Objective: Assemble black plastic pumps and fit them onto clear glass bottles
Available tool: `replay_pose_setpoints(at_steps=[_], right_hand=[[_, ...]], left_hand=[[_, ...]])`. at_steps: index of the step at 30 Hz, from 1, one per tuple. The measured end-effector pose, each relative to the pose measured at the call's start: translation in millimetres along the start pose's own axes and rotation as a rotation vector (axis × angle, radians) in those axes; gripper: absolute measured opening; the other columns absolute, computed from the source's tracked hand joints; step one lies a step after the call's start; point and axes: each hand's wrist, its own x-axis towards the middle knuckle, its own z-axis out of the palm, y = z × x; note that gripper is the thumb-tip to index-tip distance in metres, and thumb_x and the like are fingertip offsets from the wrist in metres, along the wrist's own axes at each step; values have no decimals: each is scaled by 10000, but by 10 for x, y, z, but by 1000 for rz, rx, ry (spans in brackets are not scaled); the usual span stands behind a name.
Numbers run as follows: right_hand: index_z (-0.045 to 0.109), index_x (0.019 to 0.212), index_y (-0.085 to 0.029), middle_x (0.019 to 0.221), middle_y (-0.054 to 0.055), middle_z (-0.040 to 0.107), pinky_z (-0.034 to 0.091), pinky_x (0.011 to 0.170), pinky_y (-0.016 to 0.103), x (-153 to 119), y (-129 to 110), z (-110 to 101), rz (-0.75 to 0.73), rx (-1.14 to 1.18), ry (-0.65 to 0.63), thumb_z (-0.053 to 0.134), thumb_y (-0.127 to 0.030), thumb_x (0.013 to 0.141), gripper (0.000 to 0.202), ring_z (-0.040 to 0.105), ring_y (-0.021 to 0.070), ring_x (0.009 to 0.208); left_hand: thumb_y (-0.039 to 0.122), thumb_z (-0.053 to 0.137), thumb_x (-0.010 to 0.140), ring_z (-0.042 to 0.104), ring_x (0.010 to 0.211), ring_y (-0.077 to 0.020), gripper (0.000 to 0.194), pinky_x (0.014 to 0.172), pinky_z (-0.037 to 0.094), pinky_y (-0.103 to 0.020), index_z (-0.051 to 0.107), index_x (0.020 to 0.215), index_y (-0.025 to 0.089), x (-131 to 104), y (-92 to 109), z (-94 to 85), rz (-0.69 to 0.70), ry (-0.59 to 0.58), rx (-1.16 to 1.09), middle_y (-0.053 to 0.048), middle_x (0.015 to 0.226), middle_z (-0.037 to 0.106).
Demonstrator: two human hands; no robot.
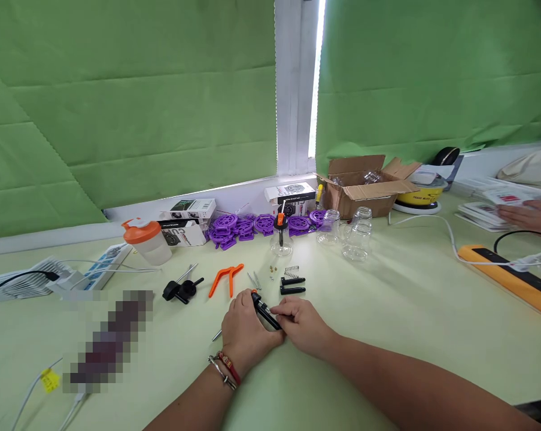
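**Over a pale green tabletop (400,353): gripping a slim black plastic part (267,315)**

Grasping the slim black plastic part firmly with the left hand (247,326), fingers curling round its far left side. Keeping it low over the near middle of the tabletop, slanting from far left to near right. Resting the right hand (303,323) against its right side, fingertips touching near a small silvery piece; unable to tell whether pinching that piece. Wearing a red bracelet (229,366) and a silvery bangle (222,372) on the left wrist.

Noting a metal rod (216,336) poking out beside the left hand. Just beyond the hands, seeing two black tapered pieces (292,290) lying side by side, coil springs (291,272) behind them, tiny brassy bits (273,270) and thin metal pins (254,280) near. Leftward, spotting an orange forked piece (228,275), then black round parts (183,291).

Farther back, recording a glass jar with a black-and-orange top (280,230), purple plastic pieces (225,226), clear glass vessels (357,234) and an open cardboard box (369,200). Far right, observing another person's hand (533,216) touching flat white packs (483,216), beyond an orange power strip (513,284).
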Motion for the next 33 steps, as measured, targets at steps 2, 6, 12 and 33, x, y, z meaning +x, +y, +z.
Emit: replay_pose_setpoints(at_steps=[2, 6, 12, 33], right_hand=[[733, 776, -177, 736, 25, 547, 438, 666, 243, -2, 5, 4, -11, 10, 6, 459, -114, 787, 281, 553, 133, 694], [721, 757, -171, 745, 27, 543, 438, 663, 240, 4, 10, 5, -13, 5, 23, 457, -118, 789, 271, 550, 132, 694], [704, 740, -180, 760, 25, 544, 438, 660, 237, -3, 2, -1, -9, -2, 2, 457, -134, 795, 257, 546, 132, 692], [680, 713, -183, 733, 25, 543, 437, 667, 240, -15, -12, -3, -73, -75, 16, 440, -112, 814, 270, 550, 136, 704]], left_hand=[[514, 686, 506, 551, 1016, -266, 715, 816, 422, -342, 457, 1106, 199, -1, 0, 2, -2, -2, -2, -85, 1074, 589], [522, 687, 502, 547, 1036, -271, 736, 832, 420, -346, 460, 1121, 196, 0, 15, -7, -12, -12, -5, -90, 1095, 587], [518, 682, 507, 546, 1030, -272, 725, 826, 422, -349, 463, 1116, 192, 1, 35, -29, -17, -12, -4, -95, 1087, 591], [497, 695, 521, 553, 1052, -279, 701, 854, 430, -352, 458, 1111, 202, 3, 56, -63, -22, -36, 10, -95, 1100, 588]])
